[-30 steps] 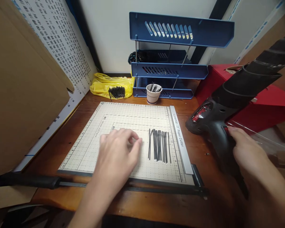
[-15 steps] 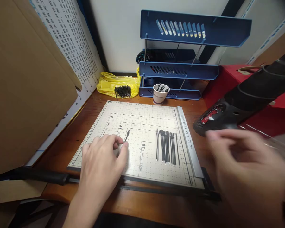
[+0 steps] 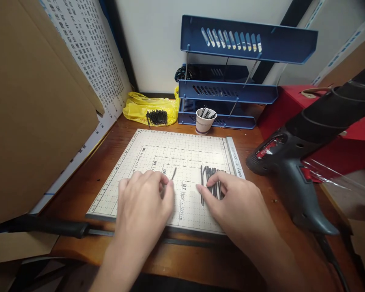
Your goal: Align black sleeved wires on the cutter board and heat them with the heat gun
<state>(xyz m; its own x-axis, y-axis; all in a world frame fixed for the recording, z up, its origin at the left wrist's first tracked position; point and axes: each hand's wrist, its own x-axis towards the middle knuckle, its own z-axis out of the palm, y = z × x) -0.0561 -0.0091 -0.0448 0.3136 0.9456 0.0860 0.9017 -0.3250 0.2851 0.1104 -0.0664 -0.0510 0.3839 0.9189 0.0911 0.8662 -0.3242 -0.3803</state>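
My left hand (image 3: pixel 147 198) is closed, thumb against forefinger, on a thin black wire (image 3: pixel 174 173) whose upper end sticks out above the fingertips; the rest of it is hidden. My right hand (image 3: pixel 237 202) hovers at a row of black wires (image 3: pixel 213 170), thumb and forefinger a little apart by the leftmost ones. Whether it touches them I cannot tell. Some of these wires show bare silvery lower ends, and the hand covers much of the row. Both hands are over a cream paper cutter board (image 3: pixel 134 162) printed with a grid.
A black heat gun (image 3: pixel 288 174) stands at the right, before a red box (image 3: pixel 292 101). Behind the board are a paper cup (image 3: pixel 202 125) of black pieces, a yellow bag (image 3: pixel 134 109) with a black bundle (image 3: pixel 157 117), and a blue tray rack (image 3: pixel 225 89). The cutter's handle (image 3: pixel 54 226) lies front left.
My right hand has come left from beside the heat gun to the row of wires. My left hand has shifted slightly right, still with a wire between its fingertips.
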